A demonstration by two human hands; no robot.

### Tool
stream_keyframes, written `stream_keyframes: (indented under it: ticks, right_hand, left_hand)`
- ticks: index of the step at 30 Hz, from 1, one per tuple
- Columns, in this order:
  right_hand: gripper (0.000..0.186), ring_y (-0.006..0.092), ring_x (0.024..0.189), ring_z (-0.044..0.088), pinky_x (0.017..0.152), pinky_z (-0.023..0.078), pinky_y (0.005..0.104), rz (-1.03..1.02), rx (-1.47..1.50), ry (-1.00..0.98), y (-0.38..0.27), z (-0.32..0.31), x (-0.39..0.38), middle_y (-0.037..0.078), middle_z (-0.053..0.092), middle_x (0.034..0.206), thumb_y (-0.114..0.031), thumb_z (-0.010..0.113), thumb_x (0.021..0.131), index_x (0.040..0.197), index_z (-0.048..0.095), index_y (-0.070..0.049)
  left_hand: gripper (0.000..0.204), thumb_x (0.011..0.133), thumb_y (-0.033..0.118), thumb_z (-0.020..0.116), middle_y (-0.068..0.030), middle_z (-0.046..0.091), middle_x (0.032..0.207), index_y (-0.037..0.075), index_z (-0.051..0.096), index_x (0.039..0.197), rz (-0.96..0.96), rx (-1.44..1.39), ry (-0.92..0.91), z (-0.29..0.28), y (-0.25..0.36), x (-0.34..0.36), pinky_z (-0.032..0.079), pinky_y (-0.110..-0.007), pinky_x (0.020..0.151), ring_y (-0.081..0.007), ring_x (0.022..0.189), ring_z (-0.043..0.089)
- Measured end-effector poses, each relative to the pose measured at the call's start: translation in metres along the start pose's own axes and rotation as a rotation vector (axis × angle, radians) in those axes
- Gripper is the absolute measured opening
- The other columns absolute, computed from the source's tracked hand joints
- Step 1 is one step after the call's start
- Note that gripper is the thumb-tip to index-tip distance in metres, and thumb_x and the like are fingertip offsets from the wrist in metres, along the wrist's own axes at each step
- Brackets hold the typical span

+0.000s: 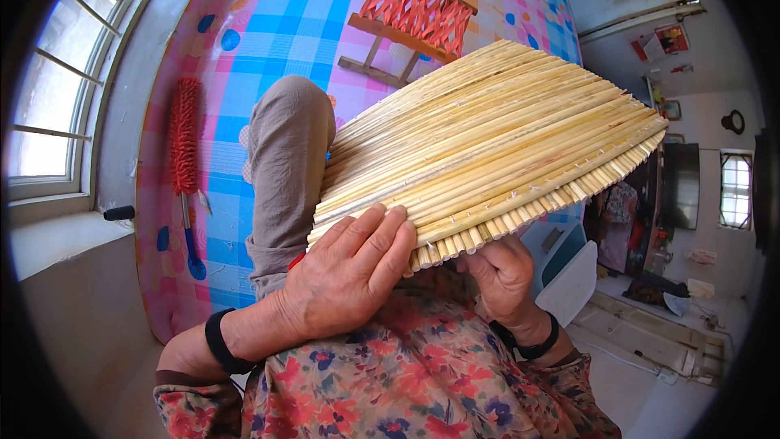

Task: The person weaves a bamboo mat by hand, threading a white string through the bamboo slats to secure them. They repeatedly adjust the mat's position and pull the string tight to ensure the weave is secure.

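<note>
The left hand (pixel 345 272) is resting, fingers together, on the near side of the stalk mat (pixel 487 154), probably steadying it; the right hand (pixel 501 275) is sitting curled beneath, its pinch hidden.

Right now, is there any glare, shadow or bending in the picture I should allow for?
Head view: the window glares nearly white; head view: the mat and left hand look clear, the right hand partly hidden by the mat; head view: fisheye bending bows the patterned cover's left edge, and black fills the corners.
</note>
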State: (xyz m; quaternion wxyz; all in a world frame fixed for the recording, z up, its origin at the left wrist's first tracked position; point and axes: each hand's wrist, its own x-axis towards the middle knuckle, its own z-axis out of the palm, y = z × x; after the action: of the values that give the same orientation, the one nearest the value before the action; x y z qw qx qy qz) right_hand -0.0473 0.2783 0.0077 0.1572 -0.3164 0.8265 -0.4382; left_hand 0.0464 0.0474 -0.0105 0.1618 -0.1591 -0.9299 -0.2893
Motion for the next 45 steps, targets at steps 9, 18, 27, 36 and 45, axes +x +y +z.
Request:
stream_keyframes:
  ticks: [9,18,27,36,45]
  right_hand:
    - [0.009,0.0159,0.067,0.064,0.059,0.052,0.0292,0.06,0.154,0.054,-0.001,0.003,0.006,0.01,0.062,0.087,0.002,0.068,0.091,0.1,0.067,0.003]
    - [0.007,0.0128,0.061,0.062,0.056,0.05,0.0263,0.219,0.286,0.069,-0.008,0.013,0.008,0.008,0.064,0.082,-0.001,0.068,0.092,0.098,0.067,0.003]
    - [0.013,0.0129,0.063,0.061,0.058,0.049,0.028,0.132,0.011,-0.071,-0.015,-0.011,0.005,0.01,0.064,0.082,-0.005,0.066,0.094,0.104,0.067,0.003]
    - [0.012,0.0072,0.052,0.051,0.049,0.04,0.0234,0.301,0.12,-0.114,-0.027,-0.021,-0.004,0.003,0.056,0.068,-0.006,0.062,0.098,0.091,0.065,0.004]
    - [0.003,0.0114,0.058,0.054,0.053,0.042,0.0252,0.116,-0.047,-0.091,-0.031,-0.023,0.0,0.006,0.059,0.076,0.001,0.063,0.094,0.096,0.065,0.003]
  left_hand:
    - [0.045,0.084,0.009,0.062,-0.0249,0.061,0.127,-0.009,0.055,0.124,0.01,0.002,0.008,0.001,-0.001,0.001,0.052,-0.044,0.096,-0.0365,0.115,0.063]
    - [0.047,0.084,0.012,0.063,-0.0249,0.06,0.127,-0.009,0.055,0.125,0.025,-0.001,0.0,0.0,-0.006,-0.003,0.052,-0.045,0.094,-0.0375,0.114,0.063]
    - [0.048,0.085,0.013,0.063,-0.0247,0.06,0.127,-0.008,0.053,0.127,0.009,0.033,0.012,0.006,0.0,-0.002,0.051,-0.045,0.095,-0.0377,0.116,0.062]
    - [0.045,0.087,0.014,0.064,-0.0251,0.06,0.127,-0.008,0.054,0.125,0.014,0.022,0.006,0.006,0.001,0.0,0.052,-0.045,0.094,-0.0387,0.114,0.062]
    - [0.043,0.087,0.014,0.064,-0.0255,0.061,0.126,-0.008,0.056,0.123,0.036,0.041,0.008,0.007,-0.002,-0.001,0.053,-0.044,0.091,-0.0375,0.113,0.063]
